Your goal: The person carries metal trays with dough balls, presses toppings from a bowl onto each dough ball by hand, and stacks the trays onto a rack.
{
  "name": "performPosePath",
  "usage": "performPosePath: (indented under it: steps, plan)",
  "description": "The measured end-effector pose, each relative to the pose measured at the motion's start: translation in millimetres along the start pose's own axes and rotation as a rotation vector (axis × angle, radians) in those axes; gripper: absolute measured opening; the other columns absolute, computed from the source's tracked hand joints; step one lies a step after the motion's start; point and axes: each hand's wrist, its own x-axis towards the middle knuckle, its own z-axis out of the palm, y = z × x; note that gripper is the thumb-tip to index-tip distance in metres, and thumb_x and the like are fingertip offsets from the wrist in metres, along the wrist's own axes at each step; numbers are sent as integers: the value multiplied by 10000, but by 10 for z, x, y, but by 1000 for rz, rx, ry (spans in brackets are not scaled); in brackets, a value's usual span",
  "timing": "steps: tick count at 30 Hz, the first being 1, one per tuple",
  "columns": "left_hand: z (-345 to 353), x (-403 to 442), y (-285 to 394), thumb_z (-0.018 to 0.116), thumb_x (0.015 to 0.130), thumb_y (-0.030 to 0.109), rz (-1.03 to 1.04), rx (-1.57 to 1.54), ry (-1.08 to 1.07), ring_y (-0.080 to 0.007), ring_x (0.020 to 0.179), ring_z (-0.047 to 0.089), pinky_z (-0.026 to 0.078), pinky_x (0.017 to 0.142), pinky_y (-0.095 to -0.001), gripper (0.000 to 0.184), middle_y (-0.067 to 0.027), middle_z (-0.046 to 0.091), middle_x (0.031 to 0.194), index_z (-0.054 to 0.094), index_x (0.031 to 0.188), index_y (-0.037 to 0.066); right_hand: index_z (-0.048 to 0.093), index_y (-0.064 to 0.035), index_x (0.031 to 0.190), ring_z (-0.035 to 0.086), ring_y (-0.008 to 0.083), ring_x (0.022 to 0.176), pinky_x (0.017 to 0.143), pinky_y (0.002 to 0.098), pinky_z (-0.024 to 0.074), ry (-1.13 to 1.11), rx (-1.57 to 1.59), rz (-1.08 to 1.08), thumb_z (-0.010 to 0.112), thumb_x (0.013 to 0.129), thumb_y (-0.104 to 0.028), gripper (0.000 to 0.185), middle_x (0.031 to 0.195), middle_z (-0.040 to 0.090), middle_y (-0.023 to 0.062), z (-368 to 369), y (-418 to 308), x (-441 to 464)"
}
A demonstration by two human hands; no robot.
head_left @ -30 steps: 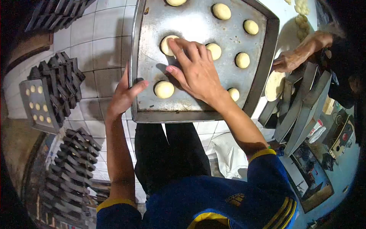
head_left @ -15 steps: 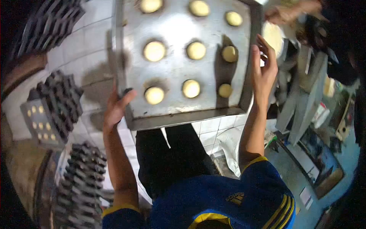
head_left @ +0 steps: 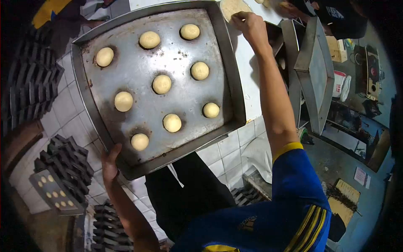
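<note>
A square metal tray (head_left: 138, 73) holds several round pale dough balls (head_left: 161, 84), spaced apart on its base. My left hand (head_left: 111, 161) grips the tray's lower-left corner, thumb over the rim. The tray is tilted in view. Beyond its upper-right edge, my right hand (head_left: 251, 26) reaches over a round pale disc-shaped thing (head_left: 233, 7) on the white table (head_left: 250, 98). Its fingers are bent together at the disc's edge; whatever lies between them is too small to make out.
Empty metal trays (head_left: 312, 71) stand stacked at the right. Dark stacked trays (head_left: 63, 164) rise at the left, one with dough balls (head_left: 54, 194) facing out. A person in dark clothing (head_left: 342, 17) is at the upper right; another person's yellow-and-blue clothing (head_left: 44, 11) shows upper left.
My right hand has left the dough, passed the tray's right side and moved up to the round disc. The tray has turned and shifted left, still in my left hand.
</note>
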Motion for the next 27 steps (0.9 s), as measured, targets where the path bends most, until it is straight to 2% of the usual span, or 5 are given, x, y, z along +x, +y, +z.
performPosePath:
  steps: [8,11,16,21,27]
  plan:
    - [-12,27,-113,841,920,384,-89,43,45,-265,1345,595,418,1183,-388,851,-163,640,1466,500,1550,-75,830,-102,1236,757,134,972,884,290,570,8,321,89,799,987,-397,387,1055,832,78,273,716,195]
    - [94,-16,31,787,956,500,-30,76,2,-269,1487,471,329,1258,-393,1074,-183,534,1597,262,1678,-98,786,-138,1349,620,136,1232,1023,293,498,-70,758,239,735,1026,-350,390,1342,764,43,-55,364,-69]
    - [303,-35,105,701,1000,568,9,-136,20,-282,1547,396,255,1299,-416,1048,-195,439,1671,234,1703,-54,716,-5,1388,698,139,1101,929,259,530,-276,991,449,734,1058,-270,423,1269,768,70,-267,-910,-829]
    - [381,-49,207,506,1095,590,-121,-336,-11,-280,1462,503,352,1252,-429,785,-160,530,1590,455,1615,4,853,-54,1099,700,113,948,858,309,560,-771,1033,105,814,978,-137,153,1070,821,64,-100,-2276,-1873]
    - [387,-23,267,502,1039,718,86,-84,-92,-359,1636,254,200,1323,-439,1060,-266,279,1754,200,1711,-43,822,-57,1159,672,217,886,747,342,561,-498,714,-779,825,878,-119,287,1063,756,61,374,-2771,-2312]
